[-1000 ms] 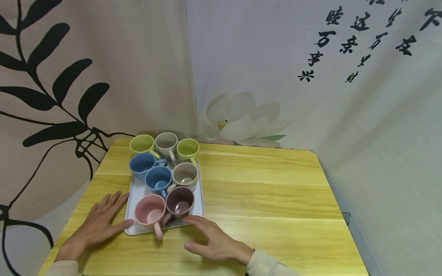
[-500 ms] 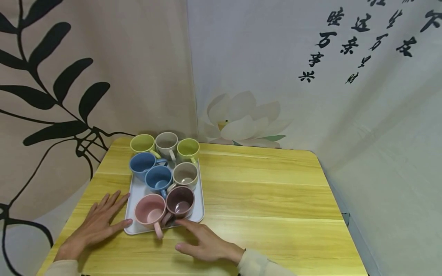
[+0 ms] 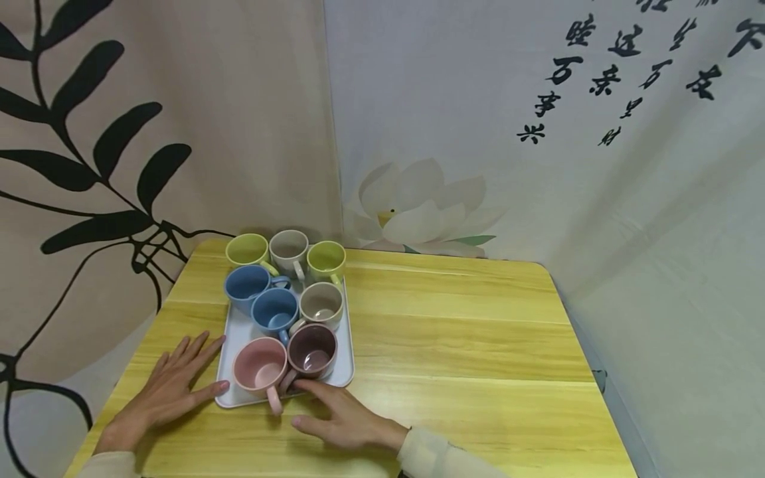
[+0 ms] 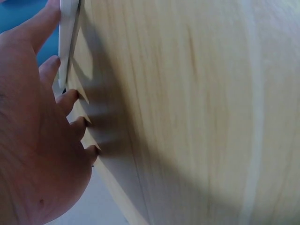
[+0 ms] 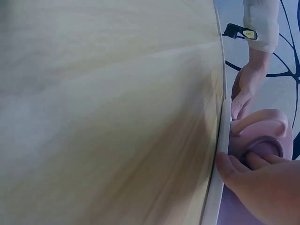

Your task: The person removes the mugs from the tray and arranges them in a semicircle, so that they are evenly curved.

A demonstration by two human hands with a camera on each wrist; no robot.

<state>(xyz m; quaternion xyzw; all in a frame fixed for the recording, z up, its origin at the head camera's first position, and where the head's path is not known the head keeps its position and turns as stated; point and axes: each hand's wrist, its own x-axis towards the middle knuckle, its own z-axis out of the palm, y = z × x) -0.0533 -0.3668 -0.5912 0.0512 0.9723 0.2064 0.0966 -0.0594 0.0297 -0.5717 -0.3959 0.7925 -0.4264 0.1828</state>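
Note:
A white tray holds several mugs. At its near end sit a pink mug and a mauve mug, handles toward the person. My left hand lies spread beside the tray, fingertips and thumb at its left edge; the left wrist view shows them by the tray's rim. My right hand is at the near edge, index finger by the mauve mug's handle and thumb apart. In the right wrist view, its thumb or fingertip meets the tray rim; some fingers are partly hidden.
Behind stand two blue mugs, a beige mug, a grey mug and two green mugs. The wooden table extends right of the tray. Printed curtains hang behind and beside it.
My right hand has slid left along the tray's near edge, from below the mauve mug to its handle. The left hand, tray and mugs stay where they were.

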